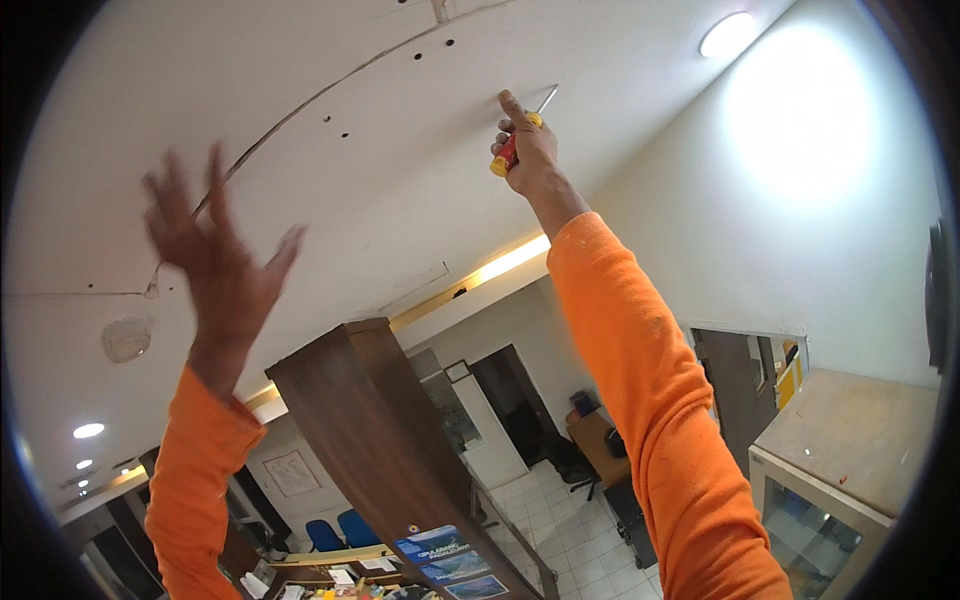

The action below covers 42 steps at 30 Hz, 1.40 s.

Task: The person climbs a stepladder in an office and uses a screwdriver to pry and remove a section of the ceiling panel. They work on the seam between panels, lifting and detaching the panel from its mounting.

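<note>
Both arms, in orange sleeves, reach up to a white ceiling [400, 170]. My right hand [535, 150] is closed round the red and yellow handle of a screwdriver [507, 155]. Its thin metal shaft points up and to the right, with the tip close to or on the ceiling; I cannot tell which. On the left, my left hand [215, 250] is raised with its fingers spread and holds nothing; its fingertips are blurred. Behind that hand, a long curved seam [330, 85] runs across the ceiling, with several small dark holes near it.
A round lamp [728, 36] shines at the upper right. A dark wooden column [390, 420] stands below, between my arms. At the lower right is a cabinet [850, 430] with a glass front. A cluttered counter [340, 570] and blue chairs [340, 530] lie lower left.
</note>
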Each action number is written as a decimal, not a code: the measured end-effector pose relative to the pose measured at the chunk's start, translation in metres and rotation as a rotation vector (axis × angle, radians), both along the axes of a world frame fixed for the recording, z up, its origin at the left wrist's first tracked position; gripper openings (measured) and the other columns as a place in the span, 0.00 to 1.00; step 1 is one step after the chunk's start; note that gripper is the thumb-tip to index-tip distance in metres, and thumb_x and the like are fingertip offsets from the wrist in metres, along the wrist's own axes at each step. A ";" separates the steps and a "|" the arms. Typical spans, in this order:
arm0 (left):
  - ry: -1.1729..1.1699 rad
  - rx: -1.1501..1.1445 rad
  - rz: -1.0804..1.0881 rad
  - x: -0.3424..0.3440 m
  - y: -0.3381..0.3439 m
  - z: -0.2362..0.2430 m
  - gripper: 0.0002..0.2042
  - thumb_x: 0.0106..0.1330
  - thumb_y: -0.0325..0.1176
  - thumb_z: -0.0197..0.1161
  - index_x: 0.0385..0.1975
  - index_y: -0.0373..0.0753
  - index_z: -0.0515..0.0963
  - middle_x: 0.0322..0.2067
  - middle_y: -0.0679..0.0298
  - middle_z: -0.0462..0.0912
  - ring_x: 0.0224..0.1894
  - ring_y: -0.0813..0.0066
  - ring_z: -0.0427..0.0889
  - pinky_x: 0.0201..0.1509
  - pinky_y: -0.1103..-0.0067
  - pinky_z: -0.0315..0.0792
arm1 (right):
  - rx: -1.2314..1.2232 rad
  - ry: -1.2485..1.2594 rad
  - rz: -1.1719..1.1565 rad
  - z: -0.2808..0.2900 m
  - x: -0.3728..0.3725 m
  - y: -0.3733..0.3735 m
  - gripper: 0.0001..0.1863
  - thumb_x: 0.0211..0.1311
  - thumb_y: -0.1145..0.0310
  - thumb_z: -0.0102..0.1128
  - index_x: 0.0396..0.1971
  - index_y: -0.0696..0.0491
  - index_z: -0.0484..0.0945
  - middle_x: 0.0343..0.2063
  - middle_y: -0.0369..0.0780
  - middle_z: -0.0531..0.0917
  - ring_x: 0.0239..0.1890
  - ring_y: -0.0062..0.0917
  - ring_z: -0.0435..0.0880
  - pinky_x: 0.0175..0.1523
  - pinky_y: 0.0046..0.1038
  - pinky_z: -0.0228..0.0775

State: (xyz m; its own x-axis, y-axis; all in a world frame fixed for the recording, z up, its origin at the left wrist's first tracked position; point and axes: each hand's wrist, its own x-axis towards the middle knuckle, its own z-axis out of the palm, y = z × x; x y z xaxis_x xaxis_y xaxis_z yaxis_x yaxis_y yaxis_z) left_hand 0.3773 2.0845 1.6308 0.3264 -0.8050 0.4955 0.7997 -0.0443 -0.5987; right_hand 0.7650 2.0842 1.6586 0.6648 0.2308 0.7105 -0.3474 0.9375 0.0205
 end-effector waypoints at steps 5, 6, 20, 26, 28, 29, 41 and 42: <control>0.025 0.111 -0.120 0.090 -0.033 0.042 0.60 0.52 0.56 0.82 0.82 0.49 0.48 0.79 0.47 0.44 0.81 0.39 0.44 0.77 0.38 0.43 | -0.079 -0.031 -0.112 -0.006 -0.015 -0.011 0.20 0.70 0.57 0.68 0.45 0.53 0.69 0.28 0.37 0.74 0.22 0.21 0.74 0.25 0.28 0.74; 0.033 0.151 -0.133 0.108 -0.038 0.051 0.61 0.52 0.57 0.82 0.82 0.50 0.48 0.79 0.48 0.45 0.81 0.41 0.45 0.78 0.39 0.44 | -0.090 -0.031 -0.179 -0.012 -0.018 -0.018 0.19 0.73 0.58 0.63 0.48 0.53 0.66 0.29 0.38 0.74 0.23 0.21 0.75 0.26 0.29 0.76; -0.089 0.160 -0.045 0.151 -0.037 0.084 0.56 0.58 0.54 0.77 0.83 0.56 0.44 0.81 0.45 0.36 0.82 0.37 0.35 0.75 0.28 0.35 | -0.109 -0.420 -1.051 -0.085 -0.110 -0.066 0.24 0.81 0.57 0.48 0.70 0.51 0.64 0.22 0.35 0.74 0.12 0.18 0.72 0.16 0.25 0.69; -0.063 0.028 -0.023 0.156 -0.042 0.078 0.50 0.66 0.47 0.72 0.83 0.57 0.43 0.80 0.40 0.34 0.81 0.31 0.35 0.73 0.27 0.37 | -0.222 -0.395 -1.125 -0.080 -0.106 -0.079 0.27 0.79 0.62 0.50 0.72 0.57 0.63 0.27 0.47 0.84 0.28 0.38 0.84 0.41 0.43 0.75; -0.062 0.019 -0.018 0.156 -0.043 0.077 0.50 0.67 0.47 0.71 0.83 0.57 0.43 0.80 0.39 0.34 0.80 0.30 0.36 0.73 0.27 0.37 | -0.229 -0.399 -1.147 -0.082 -0.105 -0.084 0.29 0.79 0.62 0.50 0.74 0.54 0.62 0.27 0.47 0.84 0.29 0.38 0.84 0.41 0.42 0.76; -0.064 0.029 -0.014 0.156 -0.043 0.078 0.50 0.67 0.47 0.71 0.83 0.57 0.43 0.80 0.38 0.35 0.80 0.30 0.36 0.73 0.27 0.37 | -0.233 -0.406 -1.164 -0.083 -0.104 -0.086 0.29 0.78 0.62 0.50 0.75 0.53 0.62 0.27 0.47 0.84 0.28 0.38 0.84 0.42 0.42 0.76; -0.137 0.206 -0.010 0.160 -0.035 0.086 0.55 0.60 0.53 0.76 0.83 0.55 0.45 0.80 0.39 0.34 0.81 0.32 0.32 0.75 0.30 0.36 | -0.211 -0.393 -1.420 -0.086 -0.098 -0.102 0.28 0.76 0.64 0.52 0.73 0.49 0.67 0.30 0.49 0.86 0.31 0.44 0.87 0.41 0.44 0.78; -0.147 0.236 -0.015 0.160 -0.035 0.090 0.56 0.59 0.53 0.76 0.83 0.55 0.45 0.80 0.39 0.34 0.81 0.32 0.32 0.75 0.30 0.36 | -0.189 -0.380 -1.488 -0.086 -0.096 -0.104 0.27 0.76 0.64 0.51 0.73 0.48 0.67 0.30 0.50 0.87 0.31 0.45 0.88 0.40 0.45 0.79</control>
State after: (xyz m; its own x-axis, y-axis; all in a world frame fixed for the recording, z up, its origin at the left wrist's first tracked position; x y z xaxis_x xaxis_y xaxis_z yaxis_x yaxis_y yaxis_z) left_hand 0.5373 2.0492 1.7207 0.2523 -0.9080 0.3346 0.8792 0.0706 -0.4713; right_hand 0.6691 1.9807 1.5730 0.1609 -0.3500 0.9228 0.9130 0.4078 -0.0045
